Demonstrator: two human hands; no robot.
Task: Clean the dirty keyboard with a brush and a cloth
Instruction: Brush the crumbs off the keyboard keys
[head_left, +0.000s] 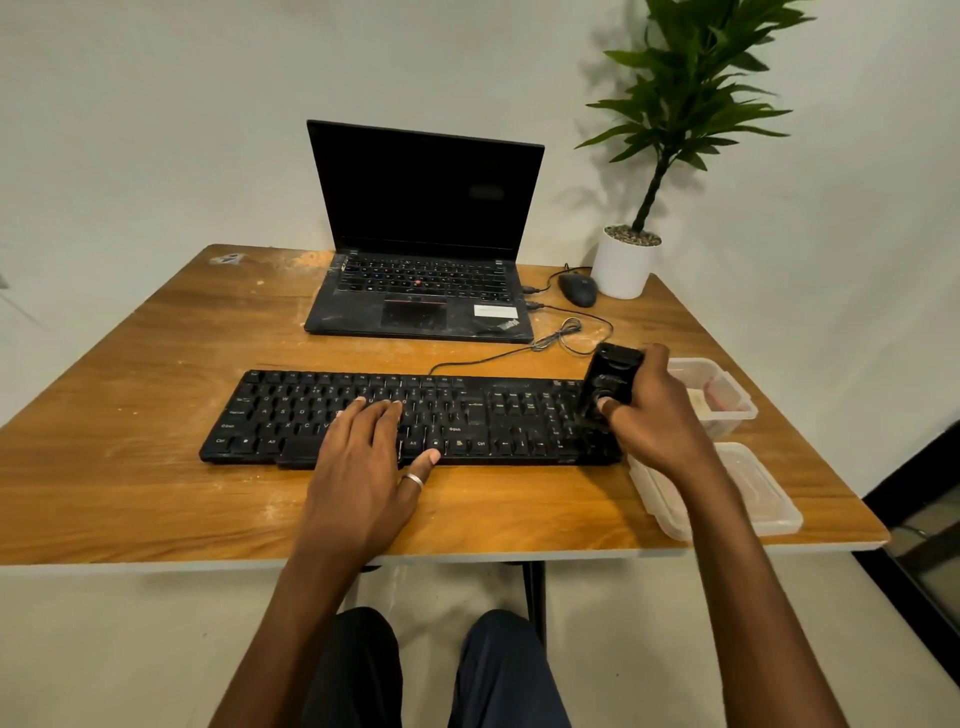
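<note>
One dusty black plastic keyboard (291, 415) lies under the flat, straight-fingered left hand (363, 462). The right hand (657, 423) grips one blocky black brush (613, 376).

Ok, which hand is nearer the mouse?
Right. The right hand grips the brush at the keyboard's right end, nearly straight in front of the mouse; the left hand rests on the keyboard's middle, farther left.

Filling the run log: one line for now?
right hand grips brush | brush on keyboard right end | left hand flat on keys
</note>
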